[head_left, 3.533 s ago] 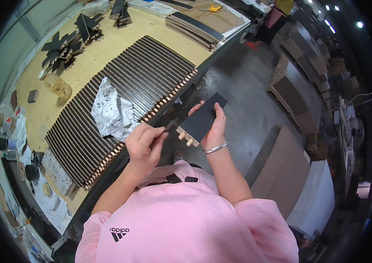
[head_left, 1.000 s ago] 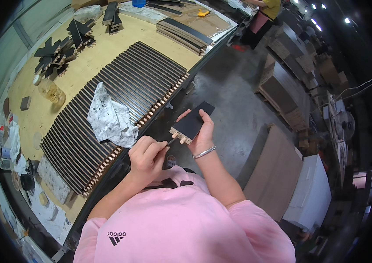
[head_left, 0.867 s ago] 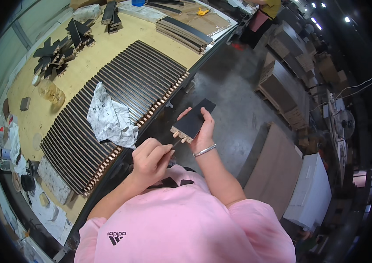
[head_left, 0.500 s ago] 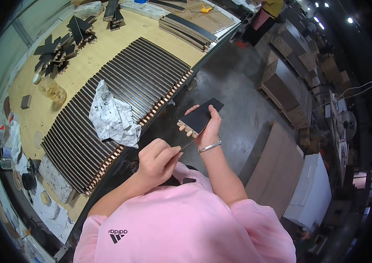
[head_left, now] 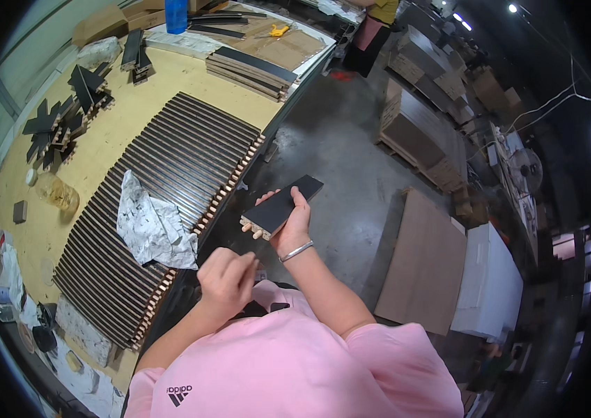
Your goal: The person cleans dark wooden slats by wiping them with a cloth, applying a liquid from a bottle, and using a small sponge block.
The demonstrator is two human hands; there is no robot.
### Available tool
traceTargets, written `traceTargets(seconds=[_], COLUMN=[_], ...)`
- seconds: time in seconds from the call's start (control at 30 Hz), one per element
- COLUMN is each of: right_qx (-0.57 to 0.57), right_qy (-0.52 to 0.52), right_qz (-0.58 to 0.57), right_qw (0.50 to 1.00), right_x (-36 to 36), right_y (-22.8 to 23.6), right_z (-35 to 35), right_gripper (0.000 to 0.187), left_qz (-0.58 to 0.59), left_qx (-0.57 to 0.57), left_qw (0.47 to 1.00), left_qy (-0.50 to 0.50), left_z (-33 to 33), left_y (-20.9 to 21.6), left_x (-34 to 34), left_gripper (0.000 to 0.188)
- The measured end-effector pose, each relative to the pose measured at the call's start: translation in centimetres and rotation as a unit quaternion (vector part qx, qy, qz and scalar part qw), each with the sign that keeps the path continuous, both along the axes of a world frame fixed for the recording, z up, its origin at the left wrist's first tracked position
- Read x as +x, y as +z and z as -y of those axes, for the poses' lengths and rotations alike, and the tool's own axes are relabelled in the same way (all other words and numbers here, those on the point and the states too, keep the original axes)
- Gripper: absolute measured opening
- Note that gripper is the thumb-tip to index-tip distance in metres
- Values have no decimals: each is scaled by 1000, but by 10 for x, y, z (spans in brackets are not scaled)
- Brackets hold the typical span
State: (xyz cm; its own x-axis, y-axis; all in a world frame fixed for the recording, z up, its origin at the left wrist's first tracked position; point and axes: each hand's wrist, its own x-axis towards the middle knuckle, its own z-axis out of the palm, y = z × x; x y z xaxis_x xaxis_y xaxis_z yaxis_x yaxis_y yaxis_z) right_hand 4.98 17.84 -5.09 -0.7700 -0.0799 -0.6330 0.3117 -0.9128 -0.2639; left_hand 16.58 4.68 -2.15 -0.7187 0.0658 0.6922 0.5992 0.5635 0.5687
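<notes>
My right hand [head_left: 293, 221], with a silver bangle at its wrist, grips a small black board [head_left: 283, 207], thumb on its dark face. Pale wooden dowels [head_left: 252, 230] stick out of the board's near end. Left of and below that end, my left hand [head_left: 227, 280] is closed, fingers pinched together and slightly blurred; what sits in them I cannot make out. On the table beside it lies a long row of black boards [head_left: 125, 202] set on edge, dowel ends facing me. A crumpled, stained white cloth [head_left: 152, 226] rests on the row.
The yellowish table [head_left: 145, 97] bears a loose pile of black pieces [head_left: 55, 129], a jar [head_left: 57, 193], a stack of boards [head_left: 250, 72] and a blue container [head_left: 176, 15]. Rightward stand pallets of stacked panels [head_left: 421, 129]. A person [head_left: 370, 35] stands at the far table end.
The view has shifted, so table and hands sit lower and further left. A thin rod showed at my left fingertips before; it is not distinct now. My right hand still holds the board.
</notes>
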Motion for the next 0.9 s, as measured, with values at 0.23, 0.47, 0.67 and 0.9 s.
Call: traceTargets(seconds=[0.23, 0.47, 0.67, 0.9], right_qx=[-12, -1, -47, -64], right_qy=[2, 39, 56, 65], right_qz=[17, -63, -52, -64], right_qw=[1000, 997, 996, 994], right_x=[2, -2, 1, 4], right_y=[-1, -7, 0, -1], right_z=[2, -13, -11, -6], right_gripper=[39, 36, 33, 37], left_qz=[-2, 16, 48, 45], left_qx=[-3, 76, 96, 71], left_qw=[1000, 997, 994, 996], left_qy=[-29, -8, 19, 3], left_z=[4, 18, 22, 18], left_y=[-5, 7, 0, -4], left_x=[-2, -1, -1, -1], left_gripper=[21, 19, 18, 18])
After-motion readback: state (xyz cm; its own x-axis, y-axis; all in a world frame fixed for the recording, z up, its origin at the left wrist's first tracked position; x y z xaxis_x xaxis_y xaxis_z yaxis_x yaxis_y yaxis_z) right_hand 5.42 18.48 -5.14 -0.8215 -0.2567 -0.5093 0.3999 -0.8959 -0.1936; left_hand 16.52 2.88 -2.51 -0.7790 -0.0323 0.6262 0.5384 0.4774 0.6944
